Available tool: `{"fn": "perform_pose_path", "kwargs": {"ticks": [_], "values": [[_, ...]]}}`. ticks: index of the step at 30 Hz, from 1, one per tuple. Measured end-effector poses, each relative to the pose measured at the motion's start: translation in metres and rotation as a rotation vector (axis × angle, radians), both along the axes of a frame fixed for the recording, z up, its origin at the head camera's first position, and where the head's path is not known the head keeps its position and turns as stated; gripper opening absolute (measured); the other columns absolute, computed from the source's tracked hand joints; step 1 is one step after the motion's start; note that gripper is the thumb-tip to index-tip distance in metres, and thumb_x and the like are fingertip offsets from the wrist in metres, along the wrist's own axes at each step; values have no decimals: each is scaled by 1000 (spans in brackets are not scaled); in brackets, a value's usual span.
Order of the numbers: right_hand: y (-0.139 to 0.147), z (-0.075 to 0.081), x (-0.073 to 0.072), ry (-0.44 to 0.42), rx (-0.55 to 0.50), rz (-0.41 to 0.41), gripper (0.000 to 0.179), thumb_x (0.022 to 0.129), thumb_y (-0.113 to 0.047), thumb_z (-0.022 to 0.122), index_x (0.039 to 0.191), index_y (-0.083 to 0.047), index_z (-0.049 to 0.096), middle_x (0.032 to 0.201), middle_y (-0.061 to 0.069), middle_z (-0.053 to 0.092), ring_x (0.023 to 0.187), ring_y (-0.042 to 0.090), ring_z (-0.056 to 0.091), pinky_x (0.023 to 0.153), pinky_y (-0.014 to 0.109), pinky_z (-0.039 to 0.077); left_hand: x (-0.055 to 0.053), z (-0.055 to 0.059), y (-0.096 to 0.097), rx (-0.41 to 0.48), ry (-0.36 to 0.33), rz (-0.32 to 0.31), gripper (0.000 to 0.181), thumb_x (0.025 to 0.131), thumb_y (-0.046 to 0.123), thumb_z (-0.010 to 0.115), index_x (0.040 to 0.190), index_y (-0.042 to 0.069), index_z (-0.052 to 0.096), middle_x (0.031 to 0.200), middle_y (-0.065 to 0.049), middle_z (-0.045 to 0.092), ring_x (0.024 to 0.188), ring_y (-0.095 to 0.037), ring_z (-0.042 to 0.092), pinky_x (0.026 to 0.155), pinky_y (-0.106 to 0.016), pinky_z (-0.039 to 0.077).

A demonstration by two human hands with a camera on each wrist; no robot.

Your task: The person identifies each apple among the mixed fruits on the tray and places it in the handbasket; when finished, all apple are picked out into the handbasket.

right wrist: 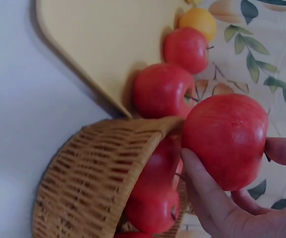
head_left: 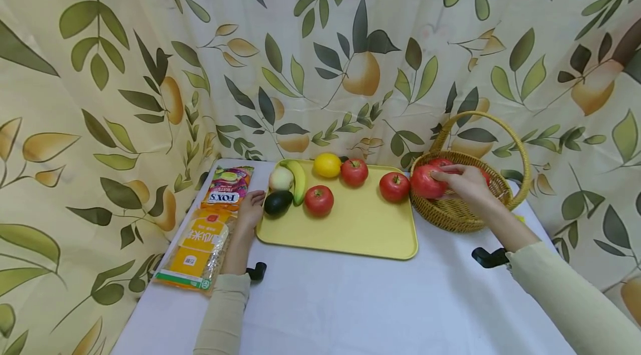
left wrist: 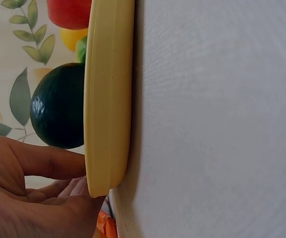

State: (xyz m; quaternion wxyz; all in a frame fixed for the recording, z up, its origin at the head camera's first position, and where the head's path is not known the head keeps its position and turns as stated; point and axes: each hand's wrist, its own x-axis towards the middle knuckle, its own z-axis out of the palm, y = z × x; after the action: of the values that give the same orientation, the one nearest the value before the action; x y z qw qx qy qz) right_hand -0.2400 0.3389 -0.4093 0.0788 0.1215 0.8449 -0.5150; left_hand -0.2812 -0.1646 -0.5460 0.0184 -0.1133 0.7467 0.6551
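My right hand (head_left: 463, 180) grips a red apple (right wrist: 227, 141), fingers and thumb around it, over the near left rim of the wicker basket (head_left: 450, 221). More red apples (right wrist: 152, 210) lie inside that basket, partly hidden by its wall and my hand. My left hand (left wrist: 38, 183) holds the left edge of the yellow tray (head_left: 360, 232), beside a dark green avocado (head_left: 278, 203). On the tray are three red apples (head_left: 319, 201), a yellow lemon (head_left: 328, 166), a banana (head_left: 299, 182) and a pale round fruit (head_left: 281, 179).
Left of the tray, a purple and orange FOX'S candy bag (head_left: 227, 185) lies behind a yellow grain packet (head_left: 200, 249). The basket's tall handle (head_left: 523, 160) arches over it. White cloth (head_left: 340, 310) covers the table, and a leaf-print curtain (head_left: 345, 65) hangs behind.
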Motion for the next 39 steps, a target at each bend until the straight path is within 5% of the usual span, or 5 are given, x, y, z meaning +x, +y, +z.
{"fn": "perform_pose_path", "kwargs": {"ticks": [15,24,39], "values": [[24,-9,8,-24,121,-51,71,102,-38,66,147,13,44,142,32,40,106,33,61,76,35,65,-2,0,-1,-27,-3,-6,51,97,-16,31,146,-10,47,149,-31,52,143,-41,47,123,-46,36],[34,-16,13,-62,132,-64,70,104,-37,62,147,14,41,146,36,36,120,43,54,81,40,65,-4,-4,-3,-15,2,-6,47,100,-14,33,145,-10,47,147,-32,52,142,-42,48,122,-46,37],[34,-29,10,-67,132,-69,66,106,-34,59,148,14,42,150,36,34,109,35,60,90,45,62,-6,-10,-2,5,25,4,50,95,-16,34,143,-12,48,146,-34,52,142,-44,48,121,-47,39]]}}
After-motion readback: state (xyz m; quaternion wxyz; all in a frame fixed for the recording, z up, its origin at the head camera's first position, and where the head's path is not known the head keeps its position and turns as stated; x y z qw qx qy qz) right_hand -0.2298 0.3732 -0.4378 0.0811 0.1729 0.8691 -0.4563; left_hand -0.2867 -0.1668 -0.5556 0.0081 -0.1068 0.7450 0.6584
